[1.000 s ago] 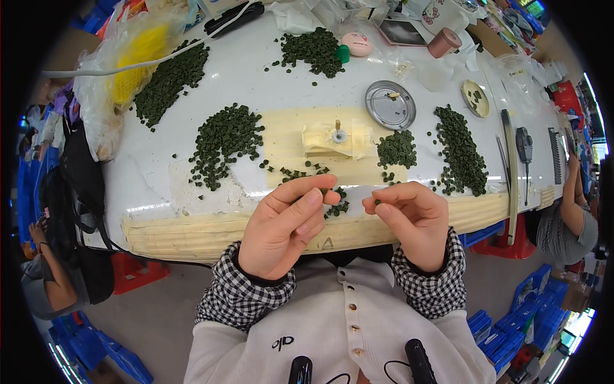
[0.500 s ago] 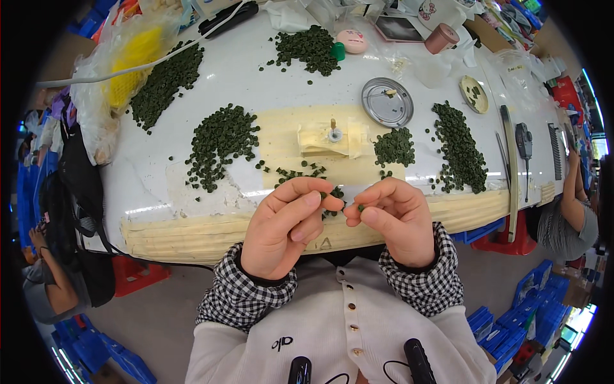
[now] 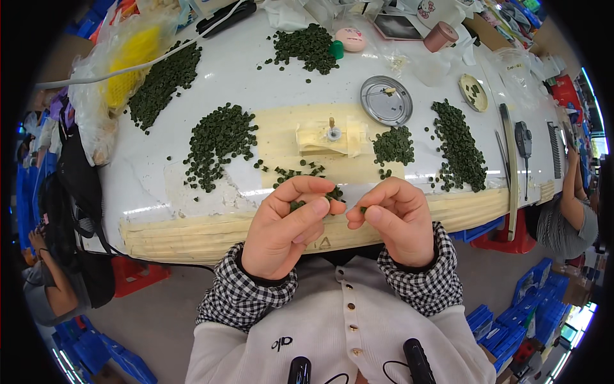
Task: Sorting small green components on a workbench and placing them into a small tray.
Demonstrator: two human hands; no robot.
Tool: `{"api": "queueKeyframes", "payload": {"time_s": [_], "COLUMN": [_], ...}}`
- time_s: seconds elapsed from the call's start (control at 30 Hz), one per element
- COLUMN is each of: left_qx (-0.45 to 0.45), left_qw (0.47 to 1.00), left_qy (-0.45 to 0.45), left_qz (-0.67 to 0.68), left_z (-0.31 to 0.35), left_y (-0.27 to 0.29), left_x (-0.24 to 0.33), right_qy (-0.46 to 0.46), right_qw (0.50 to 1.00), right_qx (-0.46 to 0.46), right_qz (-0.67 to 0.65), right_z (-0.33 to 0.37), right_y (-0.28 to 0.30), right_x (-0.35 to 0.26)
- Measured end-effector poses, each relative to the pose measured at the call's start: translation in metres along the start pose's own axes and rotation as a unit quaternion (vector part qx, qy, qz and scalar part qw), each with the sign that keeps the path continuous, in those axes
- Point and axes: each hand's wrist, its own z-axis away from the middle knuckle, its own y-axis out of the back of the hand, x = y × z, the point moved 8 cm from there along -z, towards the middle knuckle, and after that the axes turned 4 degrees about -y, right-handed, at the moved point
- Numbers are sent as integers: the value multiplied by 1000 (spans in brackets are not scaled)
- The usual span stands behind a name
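Both my hands are raised over the table's near edge, fingertips almost meeting. In my left hand [image 3: 279,225], the thumb presses against the curled fingers, and small dark green pieces [image 3: 296,205] show among them. Between thumb and forefinger my right hand [image 3: 403,221] pinches one small dark green piece [image 3: 363,209], mostly hidden by the fingertips. Just beyond the hands lie loose green pieces [image 3: 299,171], some waisted like little spools. Farther on, an upright metal post [image 3: 333,132] stands on a block wrapped in cream tape.
Green pieces lie in several heaps, including a left heap [image 3: 220,144], a small one [image 3: 393,146] and a right one [image 3: 459,150]. A round metal lid [image 3: 372,105] holds scraps. Cream padding [image 3: 185,238] lines the near edge. A screwdriver-like tool [image 3: 524,141] lies at the right.
My left thumb has shifted along the fingers, and green pieces now show inside that hand. The right hand keeps its pinch, nearly unmoved.
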Motion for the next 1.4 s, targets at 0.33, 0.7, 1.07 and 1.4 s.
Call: {"api": "queueKeyframes", "payload": {"time_s": [0.33, 0.7, 1.07, 1.4], "left_qx": [-8, 13, 24, 11], "left_qw": [1000, 998, 991, 982], "left_qy": [-13, -36, -69, -70], "left_qz": [-15, -55, -116, -175], "left_z": [2, 2, 3, 1], "left_y": [-2, -4, -2, -2], "left_x": [-1, -5, 0, 4], "right_qy": [27, 119, 128, 149], "right_qw": [999, 972, 961, 944], "right_qx": [20, 58, 72, 40], "right_qz": [32, 194, 236, 293], "right_z": [0, 1, 3, 4], "right_y": [-2, -9, -10, -12], "right_x": [-7, -19, -21, -24]}}
